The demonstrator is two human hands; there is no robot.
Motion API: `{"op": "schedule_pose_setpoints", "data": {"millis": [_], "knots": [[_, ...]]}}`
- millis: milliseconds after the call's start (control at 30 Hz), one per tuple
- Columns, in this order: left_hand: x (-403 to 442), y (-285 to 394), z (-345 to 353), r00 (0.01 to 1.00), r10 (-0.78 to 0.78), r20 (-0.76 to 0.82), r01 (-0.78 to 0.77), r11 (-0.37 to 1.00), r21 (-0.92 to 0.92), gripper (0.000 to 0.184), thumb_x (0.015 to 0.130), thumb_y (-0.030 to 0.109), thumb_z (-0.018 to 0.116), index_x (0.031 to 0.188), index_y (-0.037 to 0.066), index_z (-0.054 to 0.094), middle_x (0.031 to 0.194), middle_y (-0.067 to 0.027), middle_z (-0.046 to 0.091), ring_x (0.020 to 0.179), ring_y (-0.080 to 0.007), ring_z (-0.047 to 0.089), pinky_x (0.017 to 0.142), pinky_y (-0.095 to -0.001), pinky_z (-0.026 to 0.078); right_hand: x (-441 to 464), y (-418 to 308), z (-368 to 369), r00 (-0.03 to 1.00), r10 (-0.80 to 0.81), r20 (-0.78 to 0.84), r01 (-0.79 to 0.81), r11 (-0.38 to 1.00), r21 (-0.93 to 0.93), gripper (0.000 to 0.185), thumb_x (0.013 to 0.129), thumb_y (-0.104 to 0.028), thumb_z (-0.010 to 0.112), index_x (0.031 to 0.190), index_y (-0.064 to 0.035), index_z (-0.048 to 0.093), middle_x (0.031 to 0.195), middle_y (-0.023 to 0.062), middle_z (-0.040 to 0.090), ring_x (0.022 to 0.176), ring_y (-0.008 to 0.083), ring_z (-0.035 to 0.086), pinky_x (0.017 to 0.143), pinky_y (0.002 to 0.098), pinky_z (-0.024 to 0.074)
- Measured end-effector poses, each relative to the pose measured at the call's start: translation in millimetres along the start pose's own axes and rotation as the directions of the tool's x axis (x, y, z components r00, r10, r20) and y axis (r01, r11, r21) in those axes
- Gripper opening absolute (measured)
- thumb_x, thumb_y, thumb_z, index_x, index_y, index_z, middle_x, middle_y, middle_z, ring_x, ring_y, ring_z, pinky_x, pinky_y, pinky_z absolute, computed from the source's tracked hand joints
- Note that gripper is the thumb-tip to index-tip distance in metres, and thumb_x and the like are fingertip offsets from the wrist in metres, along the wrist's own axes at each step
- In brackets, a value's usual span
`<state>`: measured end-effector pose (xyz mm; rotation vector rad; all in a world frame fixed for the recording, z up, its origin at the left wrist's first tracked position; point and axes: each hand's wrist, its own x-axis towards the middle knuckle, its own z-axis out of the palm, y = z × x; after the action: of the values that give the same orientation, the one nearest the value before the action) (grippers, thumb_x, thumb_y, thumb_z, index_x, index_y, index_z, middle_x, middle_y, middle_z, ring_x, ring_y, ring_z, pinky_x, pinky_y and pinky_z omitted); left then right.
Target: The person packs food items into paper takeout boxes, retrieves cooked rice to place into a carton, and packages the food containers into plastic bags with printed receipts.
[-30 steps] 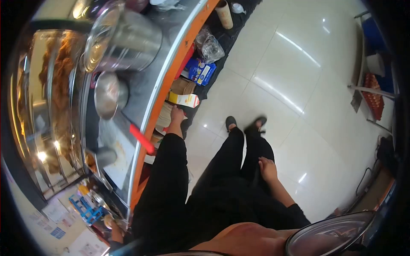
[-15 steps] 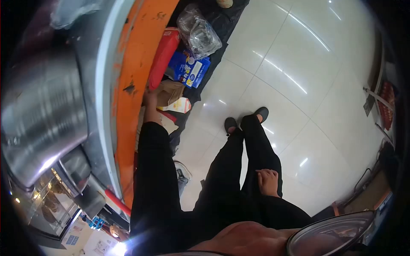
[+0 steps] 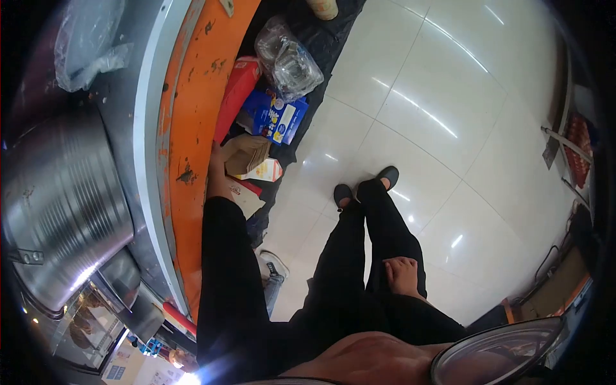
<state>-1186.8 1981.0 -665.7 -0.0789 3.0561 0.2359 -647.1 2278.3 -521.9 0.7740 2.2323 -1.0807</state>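
My left hand (image 3: 217,168) reaches into the space under an orange counter edge, against a brown paper bag (image 3: 247,154). The counter edge and the bag hide its fingers, so I cannot tell whether it grips anything. Just beyond it are a red box (image 3: 238,90) and a blue printed box (image 3: 277,119). A white and orange carton (image 3: 264,171) lies beside the bag. On my thigh rests my right hand (image 3: 403,276), fingers laid over the black trousers and holding nothing.
The orange counter side (image 3: 199,96) runs along my left, with a large metal pot (image 3: 70,199) on top. Clear plastic containers in a bag (image 3: 287,61) lie on black sheeting. Another person's shoe (image 3: 274,263) shows near my left arm. Pale floor tiles (image 3: 359,128) lie ahead.
The view has shifted slightly, so the counter and boxes sit a little lower and further left. My left hand stays by the paper bag; my right hand stays on my thigh.
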Motion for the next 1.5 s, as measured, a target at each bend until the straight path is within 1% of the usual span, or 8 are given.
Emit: {"op": "schedule_pose_setpoints", "data": {"millis": [167,467,800,933,1000,1033,1267,1500], "knots": [[-15,13,-18,0.967,0.075,-0.245,-0.107,0.987,-0.118,0.035,0.090,0.027,0.055,0.110,-0.002,0.058,0.103,-0.0202,0.062,0.089,-0.0311,0.063,0.073,-0.0416,0.049,-1,2,-2,1.000,0.008,-0.026,-0.008,1.000,0.016,0.017,0.090,-0.019,0.054,0.094,-0.0114,0.068,0.093,0.0050,0.067,0.098,0.0224,0.059,0.092,0.0423,0.0359],[24,74,-68,0.933,-0.359,0.008,0.268,0.682,-0.680,0.037,0.096,0.031,0.050,0.109,-0.004,0.055,0.097,-0.0186,0.060,0.072,-0.0267,0.063,0.056,-0.0375,0.050,-4,4,2,0.999,0.012,-0.039,-0.011,0.999,0.042,0.016,0.090,-0.020,0.054,0.092,-0.0115,0.068,0.093,0.0059,0.067,0.098,0.0228,0.059,0.091,0.0424,0.0363],[-119,126,-109,0.814,-0.354,-0.461,-0.091,0.706,-0.703,0.023,0.095,0.021,0.049,0.091,-0.002,0.048,0.084,-0.0143,0.052,0.069,-0.0238,0.052,0.061,-0.0342,0.043,2,-11,0,0.998,-0.037,-0.050,0.038,0.999,0.007,0.017,0.090,-0.023,0.055,0.092,-0.0115,0.068,0.089,0.0052,0.067,0.094,0.0227,0.060,0.089,0.0406,0.0372],[-218,175,-134,0.937,-0.070,-0.343,-0.190,0.722,-0.665,0.030,0.098,0.025,0.048,0.088,-0.003,0.046,0.078,-0.0086,0.044,0.068,-0.0188,0.044,0.064,-0.0312,0.040,10,-14,-15,0.997,-0.051,-0.053,0.052,0.999,0.015,0.020,0.091,-0.025,0.053,0.092,-0.0117,0.068,0.090,0.0069,0.067,0.095,0.0246,0.060,0.088,0.0415,0.0386],[-258,199,-158,0.999,-0.017,0.044,0.045,0.644,-0.764,0.027,0.098,0.025,0.048,0.092,-0.001,0.049,0.082,-0.0089,0.048,0.073,-0.0207,0.047,0.070,-0.0337,0.042,12,-11,-32,0.997,-0.036,-0.065,0.039,0.998,0.042,0.021,0.091,-0.025,0.052,0.092,-0.0122,0.068,0.091,0.0080,0.068,0.096,0.0253,0.060,0.087,0.0421,0.0394],[-269,216,-171,0.974,0.188,-0.124,-0.216,0.617,-0.757,0.023,0.098,0.023,0.047,0.095,0.000,0.052,0.081,-0.0093,0.052,0.074,-0.0220,0.051,0.073,-0.0344,0.044,13,-12,-51,1.000,-0.005,-0.026,0.007,0.998,0.056,0.023,0.092,-0.026,0.051,0.095,-0.0103,0.068,0.094,0.0107,0.068,0.096,0.0287,0.061,0.084,0.0449,0.0431],[-283,330,-314,0.864,0.502,0.035,-0.244,0.480,-0.843,0.016,0.095,0.016,0.052,0.096,0.000,0.056,0.084,-0.0136,0.059,0.077,-0.0202,0.059,0.072,-0.0313,0.046,73,-3,-191,0.955,0.048,-0.294,0.180,0.696,0.695,0.030,0.096,-0.031,0.050,0.102,-0.0062,0.066,0.098,0.0134,0.067,0.093,0.0285,0.064,0.083,0.0435,0.0500],[-217,451,-343,0.778,0.588,-0.220,-0.422,0.230,-0.877,0.009,0.091,0.010,0.055,0.091,0.001,0.058,0.079,-0.0149,0.061,0.068,-0.0287,0.060,0.063,-0.0339,0.047,117,-132,-477,0.793,-0.601,0.096,0.307,0.531,0.790,0.102,0.074,-0.047,0.075,0.148,-0.0100,0.015,0.144,0.0151,0.033,0.133,0.0257,0.031,0.108,0.0409,0.0281]]}}
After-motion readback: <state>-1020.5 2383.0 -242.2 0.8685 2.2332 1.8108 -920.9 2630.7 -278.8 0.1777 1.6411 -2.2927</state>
